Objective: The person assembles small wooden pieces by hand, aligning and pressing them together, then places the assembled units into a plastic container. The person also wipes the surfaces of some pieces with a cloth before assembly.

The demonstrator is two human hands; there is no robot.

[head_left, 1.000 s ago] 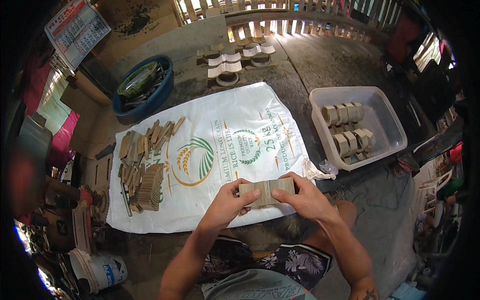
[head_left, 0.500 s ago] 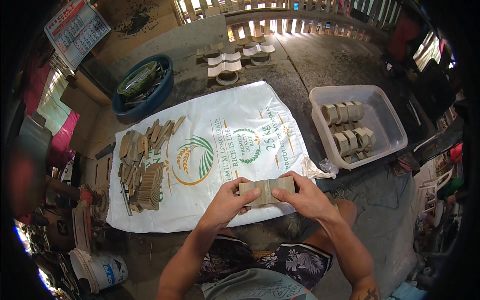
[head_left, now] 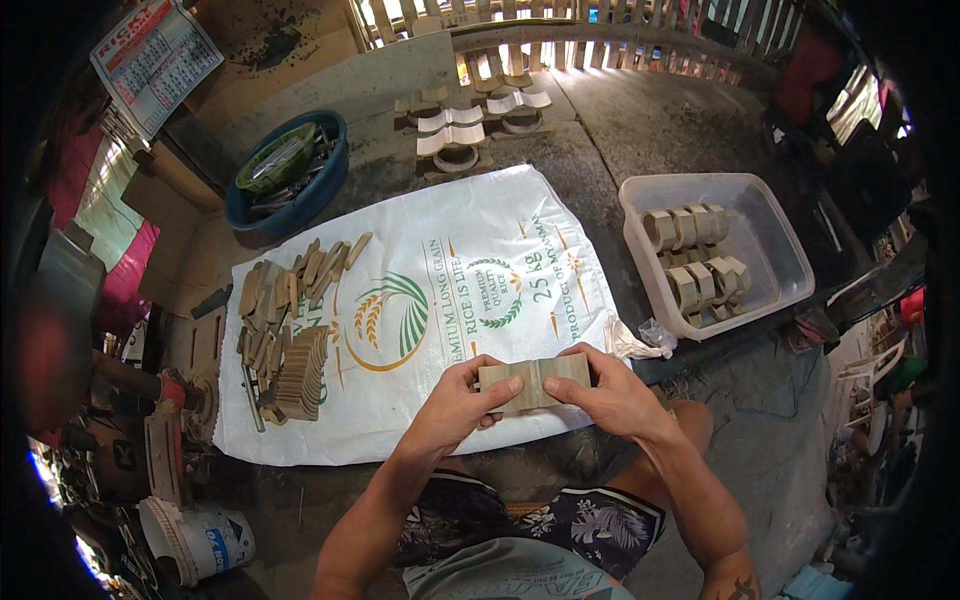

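Observation:
Low in front of me, both my hands hold a pale brown wooden piece [head_left: 532, 378] with a narrow groove down its middle. My left hand [head_left: 447, 405] is closed round its left end, thumb pressed on the near face. At the opposite end my right hand [head_left: 618, 398] grips in the same way. The fingertips behind the piece are mostly hidden. Under it spreads a white woven sack [head_left: 385, 415]. On the sack's left part lie a loose heap of short wooden strips [head_left: 262, 300] and a neat row of thin curved wooden slats [head_left: 298, 388].
To the right stands a translucent plastic tub [head_left: 640, 265] holding several faceted wooden rings [head_left: 690, 285]. Wavy wooden pieces [head_left: 450, 138] rest at the back. A blue basin [head_left: 240, 215] with a green basket [head_left: 275, 165] sits back left. A white bucket [head_left: 170, 545] stands lower left.

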